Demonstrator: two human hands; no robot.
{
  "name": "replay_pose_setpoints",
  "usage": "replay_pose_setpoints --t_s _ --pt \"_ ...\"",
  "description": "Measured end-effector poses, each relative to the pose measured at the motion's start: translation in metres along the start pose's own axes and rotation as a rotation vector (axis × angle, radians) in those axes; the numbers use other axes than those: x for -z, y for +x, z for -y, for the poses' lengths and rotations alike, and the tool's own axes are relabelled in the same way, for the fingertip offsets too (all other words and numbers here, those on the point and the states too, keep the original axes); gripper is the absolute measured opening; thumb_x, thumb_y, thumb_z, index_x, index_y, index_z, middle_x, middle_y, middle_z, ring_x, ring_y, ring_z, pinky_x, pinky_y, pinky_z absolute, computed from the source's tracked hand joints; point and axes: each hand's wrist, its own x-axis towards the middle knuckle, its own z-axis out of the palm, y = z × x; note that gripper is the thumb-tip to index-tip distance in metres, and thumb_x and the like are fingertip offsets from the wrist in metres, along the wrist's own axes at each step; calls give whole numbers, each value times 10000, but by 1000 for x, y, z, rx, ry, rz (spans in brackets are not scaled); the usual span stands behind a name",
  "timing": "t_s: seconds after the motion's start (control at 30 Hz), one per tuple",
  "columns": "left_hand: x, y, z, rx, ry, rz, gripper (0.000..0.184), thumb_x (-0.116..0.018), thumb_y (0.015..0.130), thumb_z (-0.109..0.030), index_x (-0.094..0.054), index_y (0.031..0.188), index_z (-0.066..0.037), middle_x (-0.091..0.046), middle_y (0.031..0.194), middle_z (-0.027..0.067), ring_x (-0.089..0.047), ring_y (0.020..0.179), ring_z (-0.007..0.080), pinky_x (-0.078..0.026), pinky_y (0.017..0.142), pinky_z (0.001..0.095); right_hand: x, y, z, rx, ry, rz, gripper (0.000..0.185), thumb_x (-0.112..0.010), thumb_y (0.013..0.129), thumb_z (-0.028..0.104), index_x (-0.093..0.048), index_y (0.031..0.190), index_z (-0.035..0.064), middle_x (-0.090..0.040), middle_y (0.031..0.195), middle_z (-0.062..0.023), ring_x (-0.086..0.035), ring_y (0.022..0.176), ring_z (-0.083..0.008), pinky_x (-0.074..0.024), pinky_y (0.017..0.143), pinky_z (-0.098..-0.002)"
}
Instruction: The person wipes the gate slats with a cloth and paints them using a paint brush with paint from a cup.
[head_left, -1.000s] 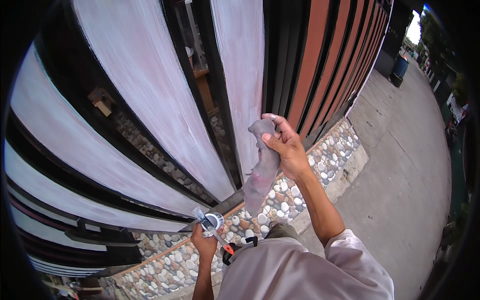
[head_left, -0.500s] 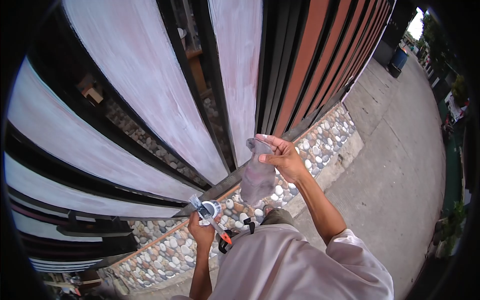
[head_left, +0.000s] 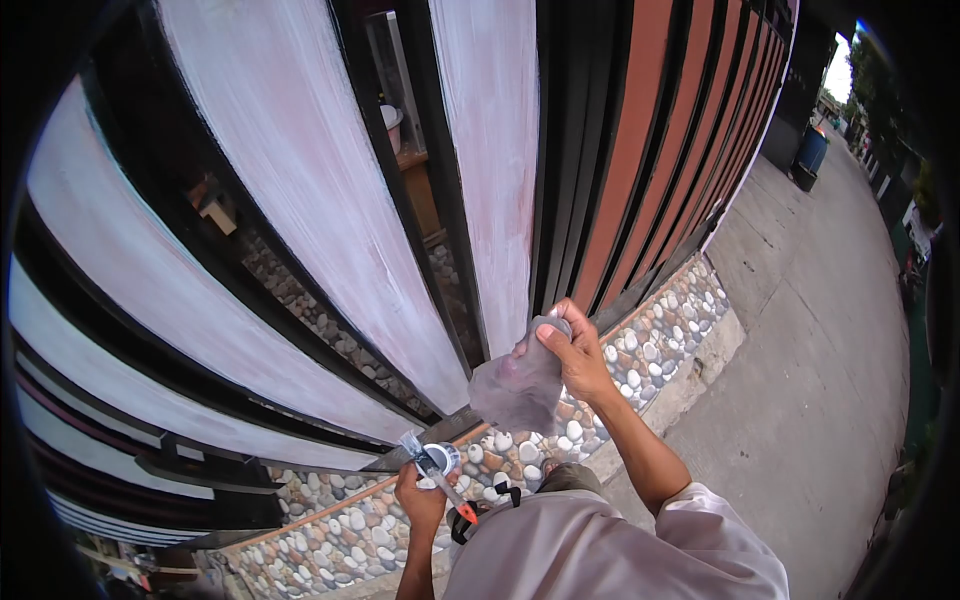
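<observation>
My right hand (head_left: pixel 582 358) pinches a thin greyish rag (head_left: pixel 517 395) by its upper edge. The rag hangs spread out in front of the foot of the fence, with a faint pink stain on it. Lower left, my left hand (head_left: pixel 421 503) is wrapped round a small white paint cup (head_left: pixel 447 460). A paintbrush (head_left: pixel 446 490) with an orange-tipped handle lies across that cup, its bristles pointing toward the fence. Nearest to both hands stand the fence's whitish, streakily painted slats (head_left: pixel 300 190).
Orange-brown slats (head_left: pixel 627 150) continue the fence to the right, with dark bars between. A pebble-covered ledge (head_left: pixel 640 350) runs along its base. Beyond lies a concrete road (head_left: pixel 790 380), with a blue barrel (head_left: pixel 811 150) farther off. A white bowl-like object (head_left: pixel 391 121) shows behind the fence.
The rag has gone from hanging narrow to being spread wider, and my right hand's fingers have curled in on it. The view has shifted a little; my left hand still holds the cup and brush.
</observation>
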Motion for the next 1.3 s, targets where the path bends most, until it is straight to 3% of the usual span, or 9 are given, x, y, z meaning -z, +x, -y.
replay_pose_setpoints --t_s 0.1,0.17,0.3,0.33,0.53,0.73,0.8,0.9,1.3 --pt "-2 1 3 -27 -4 -14 467 -937 595 -214 -660 920 -25 -656 868 109 -650 773 278 -512 706 369 -15 14 5 53 -86 -38 139 -684 932 113 -564 923 44 -644 837 3 -568 741 -44 -464 668 -228" --pt "-5 1 8 -43 -13 -24 470 -938 593 -214 -660 923 -28 -654 861 108 -648 767 278 -511 701 367 -32 22 22 247 -467 -148 140 -708 912 119 -601 899 28 -628 787 29 -532 702 -34 -436 612 -227" --pt "-4 4 5 -16 -53 -20 457 -935 597 -203 -668 929 -39 -658 853 102 -650 760 279 -511 698 365 -59 42 43 472 -709 -216 134 -676 918 112 -608 903 -2 -568 607 -74 -525 545 -98 -424 519 -283" --pt "-3 4 3 -12 -64 -19 450 -933 600 -204 -673 929 -40 -662 859 100 -653 764 276 -511 701 365 -68 45 52 527 -730 -213 133 -654 920 102 -588 923 -14 -539 586 -147 -573 493 -207 -434 496 -335" --pt "-2 6 1 -17 -39 -25 429 -924 620 -221 -685 922 -33 -674 868 100 -663 775 263 -517 719 373 -98 77 88 690 -829 -302 153 -658 902 82 -540 895 -15 -578 614 -208 -628 544 -372 -464 503 -391" --pt "-1 8 6 1 -45 -23 426 -925 619 -211 -683 918 -29 -675 867 102 -663 779 267 -518 719 374 -114 111 100 777 -842 -349 172 -673 881 67 -522 881 -15 -602 643 -239 -656 601 -403 -480 515 -409" --pt "0 11 7 -13 -66 -5 374 -906 635 -99 -678 926 -45 -667 871 59 -650 796 191 -507 744 339 -117 121 99 790 -857 -355 171 -674 876 62 -523 876 -18 -604 645 -240 -652 601 -408 -481 516 -410" --pt "5 16 1 -37 -70 -4 362 -899 637 -86 -684 926 -46 -668 874 53 -642 799 186 -504 741 336 -120 131 96 834 -825 -338 173 -679 862 51 -524 860 -24 -602 654 -245 -647 608 -414 -480 517 -415" --pt "1 23 18 -27 -128 -7 422 -931 587 -178 -682 891 -25 -669 851 100 -661 749 257 -520 709 367 -120 139 100 900 -920 -370 155 -669 839 25 -521 845 -22 -586 651 -242 -628 592 -409 -462 519 -432"
